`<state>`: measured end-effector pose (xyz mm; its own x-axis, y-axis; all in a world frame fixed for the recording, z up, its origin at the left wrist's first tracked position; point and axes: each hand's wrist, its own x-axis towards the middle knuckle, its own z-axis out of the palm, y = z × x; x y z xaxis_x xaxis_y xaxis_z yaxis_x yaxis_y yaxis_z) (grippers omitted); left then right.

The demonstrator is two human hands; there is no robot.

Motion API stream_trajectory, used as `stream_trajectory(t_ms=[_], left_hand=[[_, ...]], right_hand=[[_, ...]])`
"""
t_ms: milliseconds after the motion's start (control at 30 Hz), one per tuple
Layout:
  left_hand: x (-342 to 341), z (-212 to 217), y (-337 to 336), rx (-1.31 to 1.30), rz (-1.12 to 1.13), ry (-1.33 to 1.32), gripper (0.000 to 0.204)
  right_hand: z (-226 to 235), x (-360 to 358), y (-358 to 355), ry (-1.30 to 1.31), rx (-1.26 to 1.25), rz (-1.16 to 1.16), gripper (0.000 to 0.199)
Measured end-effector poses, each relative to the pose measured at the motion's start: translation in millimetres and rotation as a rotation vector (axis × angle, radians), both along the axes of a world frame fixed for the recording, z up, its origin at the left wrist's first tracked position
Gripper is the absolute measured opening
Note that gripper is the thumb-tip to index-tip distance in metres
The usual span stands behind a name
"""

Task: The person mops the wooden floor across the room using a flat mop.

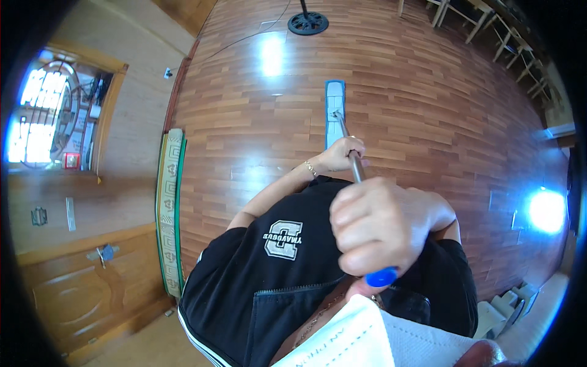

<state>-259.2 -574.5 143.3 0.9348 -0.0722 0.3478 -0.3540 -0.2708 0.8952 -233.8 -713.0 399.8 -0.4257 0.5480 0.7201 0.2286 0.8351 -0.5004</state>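
Fingers [361,226] of the right hand [382,223] are curling tight around the top of the mop handle [356,166], just above its blue end cap [381,276], which is poking out at six o'clock below the fist. Farther down the shaft, toward twelve o'clock, the left hand [342,154] is wrapping round the same metal pole, so both hands are grasping it and neither is released; a thin bracelet [310,167] is showing at that wrist. From the right fist the pole is running almost straight away toward twelve o'clock, leaning slightly to eleven, and it is meeting the flat mop head [334,113] at a small joint. That head, a long pale pad with a blue border, is lying flat on the wooden floor [428,104], its long axis pointing twelve to six, nearly in line with the handle. The left hand is the nearer of the two to the pad, just short of its near end. A rolled patterned rug [169,208] is lying along the wall at nine o'clock, a round black stand base [307,23] is sitting at twelve o'clock well beyond the pad, and wooden chairs [483,18] are standing at one o'clock. No container is showing anywhere in view
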Motion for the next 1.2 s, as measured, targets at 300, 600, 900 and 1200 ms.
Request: stream_trajectory(t_ms=[300, 600, 900, 1200], left_hand=[[-154.1, 182.9, 91.1, 0.138, 0.517, 0.057, 0.052], [-182.4, 234.7, 80.4, 0.364, 0.543, -0.677, 0.029], [-149.9, 236.1, 77.7, 0.321, 0.316, -0.657, 0.024], [-36.3, 208.4, 2.6, 0.029, -0.268, -0.396, 0.026]], right_hand=[[-119.4, 20.5, 104.8, 0.094, -0.248, -0.274, 0.035], [-233.8, 7.1, 174.9, 0.041, -0.575, -0.276, 0.043], [-253.9, 23.4, 138.5, -0.152, -0.473, -0.761, 0.021], [-268.1, 79.8, -45.0, 0.020, -0.601, -1.247, 0.019]])
